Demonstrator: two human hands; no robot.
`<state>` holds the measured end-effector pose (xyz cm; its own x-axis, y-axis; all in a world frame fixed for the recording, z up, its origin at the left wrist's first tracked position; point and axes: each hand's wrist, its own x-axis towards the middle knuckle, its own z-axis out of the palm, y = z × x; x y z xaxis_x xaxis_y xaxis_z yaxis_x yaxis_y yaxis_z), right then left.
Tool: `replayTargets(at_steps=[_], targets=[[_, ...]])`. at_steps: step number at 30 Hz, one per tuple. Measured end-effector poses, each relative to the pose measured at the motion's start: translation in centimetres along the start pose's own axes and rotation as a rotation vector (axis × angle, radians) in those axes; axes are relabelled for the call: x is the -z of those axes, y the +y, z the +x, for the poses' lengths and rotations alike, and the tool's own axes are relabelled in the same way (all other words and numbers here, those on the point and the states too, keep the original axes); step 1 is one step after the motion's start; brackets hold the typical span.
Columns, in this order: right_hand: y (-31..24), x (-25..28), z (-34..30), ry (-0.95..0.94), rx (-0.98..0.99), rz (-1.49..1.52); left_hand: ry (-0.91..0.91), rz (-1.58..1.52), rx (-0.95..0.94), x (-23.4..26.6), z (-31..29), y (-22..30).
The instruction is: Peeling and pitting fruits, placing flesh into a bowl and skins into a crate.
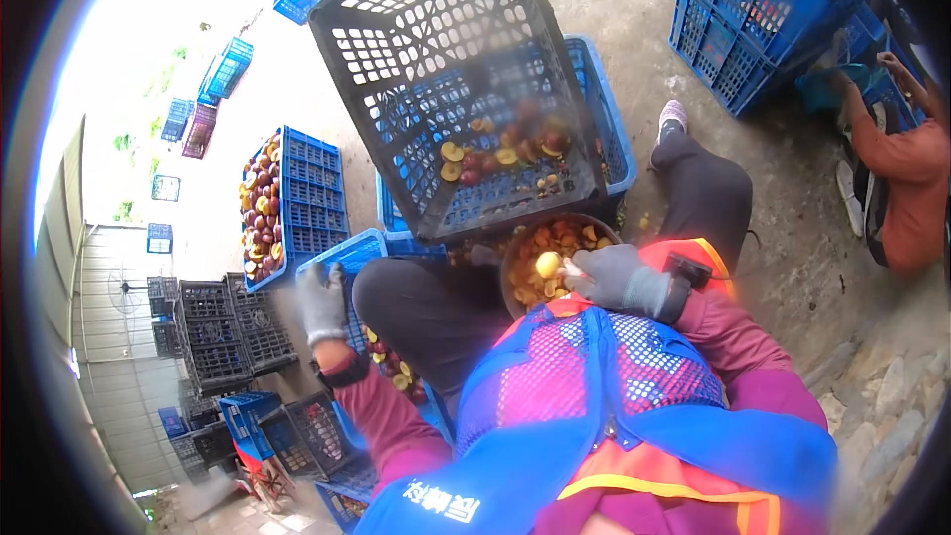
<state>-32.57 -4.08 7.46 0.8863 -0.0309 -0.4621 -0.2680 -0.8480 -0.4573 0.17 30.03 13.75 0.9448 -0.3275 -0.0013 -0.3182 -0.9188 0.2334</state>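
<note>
My right hand [619, 279], in a grey glove, is over a round bowl [509, 282] in my lap. Its fingers are closed on a yellow-fleshed plum half [548, 265] above the bowl, which is filled with cut plum pieces [567, 235]. Off to the left, my gloved left hand [322, 307] is raised with its fingers apart and nothing visible in them. It hovers by the rim of a blue crate [359, 250] beside my leg; halved plums [401, 376] show lower down there. A tilted black crate [436, 208] in front of me holds several halved plums [485, 160].
Under the black crate stands a blue crate [609, 124]. Another blue crate [315, 193] at the left is heaped with plums [262, 208]. Black crates [213, 337] stand farther left, stacked blue crates [723, 30] at the upper right. A person in an orange top [906, 173] sits at the right.
</note>
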Motion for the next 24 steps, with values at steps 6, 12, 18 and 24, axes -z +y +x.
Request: replayTargets(at_steps=[6,12,18,24], targets=[[4.6,-6.1,5.1,0.008,-0.057,0.044,-0.105,-0.255,-0.431,-9.9,7.9,16.5],[4.1,-1.7,5.5,0.188,-0.001,0.177,-0.655,-0.099,-0.364,-33.0,16.5,25.7],[7.5,-3.4,6.9,0.113,-0.121,0.268,-0.526,-0.004,-0.182,-42.5,14.6,29.9],[4.6,1.1,7.6,0.409,0.077,0.385,-0.907,-0.931,0.158,-41.3,17.6,22.0]])
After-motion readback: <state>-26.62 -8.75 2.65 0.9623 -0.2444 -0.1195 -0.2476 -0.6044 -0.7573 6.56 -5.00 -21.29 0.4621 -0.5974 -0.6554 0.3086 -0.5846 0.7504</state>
